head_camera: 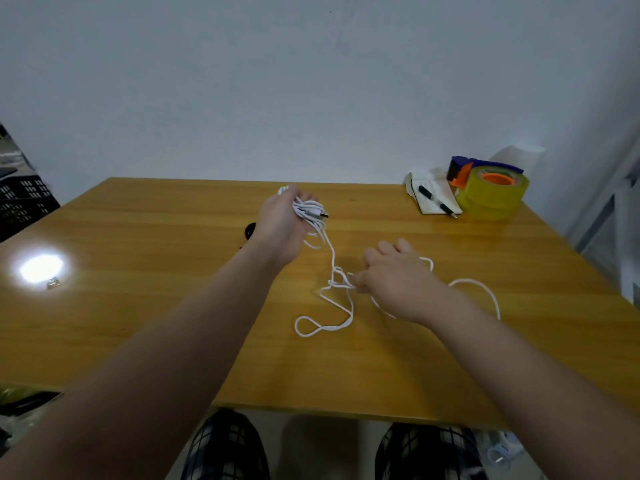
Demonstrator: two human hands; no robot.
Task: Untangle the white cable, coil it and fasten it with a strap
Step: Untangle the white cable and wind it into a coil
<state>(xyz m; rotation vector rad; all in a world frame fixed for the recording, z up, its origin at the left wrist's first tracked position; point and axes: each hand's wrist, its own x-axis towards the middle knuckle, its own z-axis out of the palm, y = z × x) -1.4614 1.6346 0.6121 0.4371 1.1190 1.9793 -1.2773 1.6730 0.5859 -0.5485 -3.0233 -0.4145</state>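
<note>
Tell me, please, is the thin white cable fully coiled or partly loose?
Partly loose: the left hand grips a bundle, while tangled loops of the thin white cable lie on the wooden table.

A honey-coloured wooden table (138,323) fills the middle of the room. Its glossy top carries a bright lamp glare (41,268) far left of the fingers (388,249) of the right hand (398,282). Beyond those fingers rises a plain pale grey wall (311,81). Far to their left stands a black perforated crate (24,199); to their right, past the table's edge, stands a white metal frame (620,202). Pale floor (318,441) shows under the table's near edge.
</note>
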